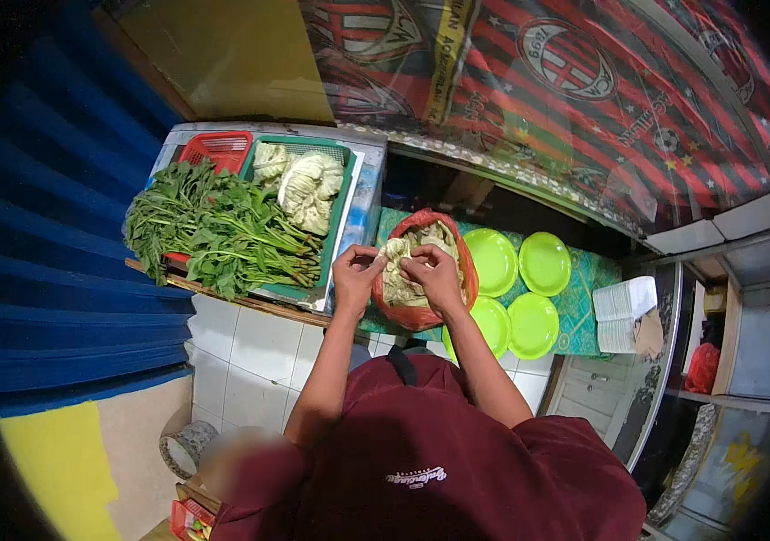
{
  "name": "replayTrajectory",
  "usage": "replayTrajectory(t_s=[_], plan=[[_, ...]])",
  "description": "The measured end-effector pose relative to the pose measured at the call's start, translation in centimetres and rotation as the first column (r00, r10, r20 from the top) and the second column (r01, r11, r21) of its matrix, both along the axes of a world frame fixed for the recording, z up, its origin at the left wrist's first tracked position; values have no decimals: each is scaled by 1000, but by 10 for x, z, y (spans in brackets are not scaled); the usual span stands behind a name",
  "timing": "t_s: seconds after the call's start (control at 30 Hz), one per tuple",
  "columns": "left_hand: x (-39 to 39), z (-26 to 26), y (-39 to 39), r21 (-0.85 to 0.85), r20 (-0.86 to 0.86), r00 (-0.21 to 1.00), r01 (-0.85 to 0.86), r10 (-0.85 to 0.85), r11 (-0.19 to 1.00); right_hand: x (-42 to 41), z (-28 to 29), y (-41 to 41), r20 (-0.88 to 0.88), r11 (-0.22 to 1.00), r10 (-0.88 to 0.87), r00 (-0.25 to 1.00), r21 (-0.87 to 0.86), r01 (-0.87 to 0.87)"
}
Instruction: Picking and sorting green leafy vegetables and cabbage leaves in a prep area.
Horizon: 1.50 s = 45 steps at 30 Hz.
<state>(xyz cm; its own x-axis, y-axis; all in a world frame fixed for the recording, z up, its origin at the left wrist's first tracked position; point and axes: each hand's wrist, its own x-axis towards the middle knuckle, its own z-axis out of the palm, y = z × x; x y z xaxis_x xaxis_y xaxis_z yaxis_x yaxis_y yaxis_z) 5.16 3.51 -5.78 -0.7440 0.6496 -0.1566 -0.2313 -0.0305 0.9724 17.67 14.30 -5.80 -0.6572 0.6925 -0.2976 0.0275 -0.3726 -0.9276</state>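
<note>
My left hand [358, 274] and my right hand [433, 274] pinch a pale, crinkled cloth-like scrunched piece [395, 251] between them, over a red plastic bag [469, 274]. More pale, crumpled pieces [402, 287] fill the open bag; their material is hard to tell. The bag sits on a green patterned tablecloth [584, 297]. Just right of it lie several lime-green plates [491, 262]. To the left, larger pale, wrinkled bundles [314, 189] rest in a green plastic basket [339, 152].
Bunches of leafy greens [243, 237] cover the left counter beside a red basket [226, 149]. A stack of white paper [618, 314] stands at the table's right end. Behind the table rises a glass pane with a red-and-black banner [513, 74]. A blue curtain [80, 270] hangs left.
</note>
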Motion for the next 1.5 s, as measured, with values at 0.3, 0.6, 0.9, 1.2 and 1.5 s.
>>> replayTrajectory(t_s=[0.3, 0.6, 0.9, 1.2, 1.5], plan=[[-26, 33, -25, -63, -689, 724, -81, 15, 995, -47, 33, -16, -62, 944, -40, 997, -329, 18], [-53, 46, -43, 6, -637, 752, -216, 170, 976, -98, 45, -25, -172, 973, 35, 984, -219, -72], [-91, 15, -50, 269, 355, 920, -269, 164, 925, -136, 36, -24, -135, 962, 185, 973, -175, -207], [-112, 6, -32, 324, 421, 891, -322, 169, 890, -169, 32, 2, 55, 955, 294, 954, 6, -295], [-129, 8, -36, -156, -60, 992, -121, 113, 980, -195, 34, 18, 355, 676, 422, 835, 490, -550]])
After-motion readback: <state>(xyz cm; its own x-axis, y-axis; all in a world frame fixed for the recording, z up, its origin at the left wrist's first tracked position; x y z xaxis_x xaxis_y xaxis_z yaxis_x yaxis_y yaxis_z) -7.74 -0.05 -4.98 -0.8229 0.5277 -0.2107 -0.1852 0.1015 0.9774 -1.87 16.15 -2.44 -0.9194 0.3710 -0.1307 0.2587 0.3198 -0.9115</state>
